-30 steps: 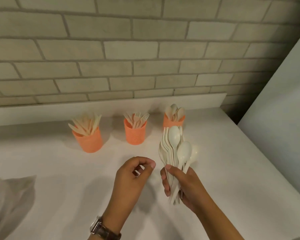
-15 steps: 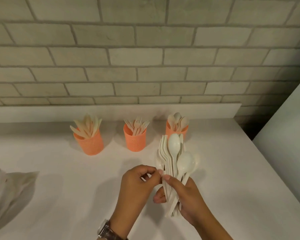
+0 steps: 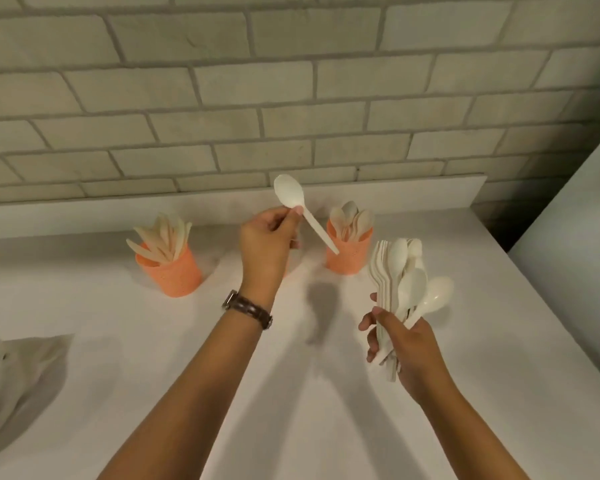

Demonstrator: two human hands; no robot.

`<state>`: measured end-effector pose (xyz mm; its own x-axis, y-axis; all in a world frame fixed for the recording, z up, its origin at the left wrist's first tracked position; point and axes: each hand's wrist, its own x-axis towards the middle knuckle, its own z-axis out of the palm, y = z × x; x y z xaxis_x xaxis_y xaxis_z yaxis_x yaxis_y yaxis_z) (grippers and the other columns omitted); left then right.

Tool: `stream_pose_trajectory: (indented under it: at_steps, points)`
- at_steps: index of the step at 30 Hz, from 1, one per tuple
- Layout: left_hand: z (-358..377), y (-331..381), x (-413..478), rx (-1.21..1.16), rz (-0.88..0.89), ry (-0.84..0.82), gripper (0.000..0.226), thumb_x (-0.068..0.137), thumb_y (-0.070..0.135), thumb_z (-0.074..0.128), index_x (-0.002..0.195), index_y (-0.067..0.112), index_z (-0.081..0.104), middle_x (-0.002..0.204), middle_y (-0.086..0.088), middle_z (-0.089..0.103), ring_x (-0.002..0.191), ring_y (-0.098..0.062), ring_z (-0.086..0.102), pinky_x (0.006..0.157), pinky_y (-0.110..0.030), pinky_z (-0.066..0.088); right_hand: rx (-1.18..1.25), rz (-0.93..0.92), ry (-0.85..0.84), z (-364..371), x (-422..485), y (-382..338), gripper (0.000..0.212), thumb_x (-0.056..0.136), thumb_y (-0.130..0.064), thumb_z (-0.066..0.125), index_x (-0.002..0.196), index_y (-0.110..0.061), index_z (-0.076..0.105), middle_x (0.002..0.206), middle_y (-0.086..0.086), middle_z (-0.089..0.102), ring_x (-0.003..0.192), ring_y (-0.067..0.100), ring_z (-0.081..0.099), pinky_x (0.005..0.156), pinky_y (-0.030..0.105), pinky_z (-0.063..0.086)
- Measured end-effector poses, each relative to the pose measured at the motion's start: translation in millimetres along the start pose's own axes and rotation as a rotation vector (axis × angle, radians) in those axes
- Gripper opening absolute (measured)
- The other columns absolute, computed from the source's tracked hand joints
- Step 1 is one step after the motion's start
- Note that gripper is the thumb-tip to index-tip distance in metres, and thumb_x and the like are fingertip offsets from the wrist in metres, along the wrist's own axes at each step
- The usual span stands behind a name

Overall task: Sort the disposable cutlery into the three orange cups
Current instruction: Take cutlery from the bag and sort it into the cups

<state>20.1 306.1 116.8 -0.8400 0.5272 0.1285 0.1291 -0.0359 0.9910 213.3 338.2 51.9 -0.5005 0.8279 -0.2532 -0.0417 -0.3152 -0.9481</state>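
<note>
One spoon (image 3: pixel 289 194) is pinched at its neck by the fingers (image 3: pixel 297 211) of the left hand (image 3: pixel 265 244), mid-frame. Its handle is aimed down toward the spoon cup (image 3: pixel 349 252) just right, seemingly ready to drop in. The right hand (image 3: pixel 407 344) clasps the unsorted bundle (image 3: pixel 397 271), fanned for easy picking, lower right.

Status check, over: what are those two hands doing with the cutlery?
Left hand pinches one spoon, held up near the spoon cup. Right hand grips bundle of forks and spoons. Nothing between spoon and cup.
</note>
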Motion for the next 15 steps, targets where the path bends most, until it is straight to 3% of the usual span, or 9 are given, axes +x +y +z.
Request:
stream_pose_trajectory:
  at_steps: [2,5,8,10,12,15]
  points:
    - [27,0,26,0.0,0.064,0.012,0.012,0.084,0.016,0.066,0.078,0.006,0.071,0.058,-0.004,0.062,0.044,-0.002,0.049,0.046,-0.024,0.05,0.026,0.018,-0.003,-7,0,-4,0.009,0.094,-0.007,0.049,0.097,-0.008,0.056,0.066,0.011,0.062,0.042,0.017,0.045,0.042,0.027,0.041]
    - [66,-19,54,0.073,0.067,0.0,0.028,0.082,0.022,0.066,0.07,-0.003,0.068,0.064,-0.026,0.063,0.053,-0.019,0.05,0.054,-0.039,0.049,0.105,0.082,-0.033,-12,-2,-8,0.006,0.093,-0.008,0.048,0.092,-0.007,0.054,0.067,0.014,0.059,0.041,0.016,0.041,0.04,0.026,0.038]
    - [89,-45,64,0.116,-0.03,-0.065,0.022,0.083,0.022,0.066,0.082,0.001,0.072,0.083,-0.019,0.072,0.073,-0.03,0.066,0.071,-0.039,0.055,0.157,0.121,-0.074,-15,-5,-10,0.008,0.093,-0.009,0.048,0.088,-0.004,0.053,0.068,0.015,0.057,0.04,0.016,0.038,0.04,0.025,0.036]
    - [94,-56,62,0.163,-0.153,-0.141,0.026,0.082,0.027,0.068,0.099,0.008,0.071,0.097,-0.011,0.072,0.086,-0.028,0.068,0.081,-0.036,0.055,0.179,0.127,-0.089,-16,-5,-10,0.006,0.093,-0.009,0.049,0.091,-0.003,0.05,0.066,0.015,0.056,0.04,0.016,0.037,0.04,0.024,0.035]
    - [93,-58,57,0.199,-0.223,-0.176,0.035,0.082,0.03,0.069,0.111,0.011,0.066,0.098,-0.006,0.069,0.077,-0.023,0.067,0.073,-0.029,0.055,0.194,0.128,-0.104,-16,-6,-10,0.004,0.092,-0.009,0.049,0.093,-0.005,0.049,0.066,0.015,0.055,0.04,0.017,0.036,0.041,0.024,0.036]
    - [81,-46,38,0.122,-0.188,-0.164,0.017,0.084,0.025,0.066,0.1,0.02,0.063,0.087,0.0,0.06,0.068,-0.014,0.058,0.051,-0.023,0.052,0.199,0.116,-0.125,-14,-6,-10,0.006,0.091,-0.01,0.052,0.089,-0.005,0.051,0.066,0.015,0.054,0.041,0.017,0.037,0.041,0.026,0.036]
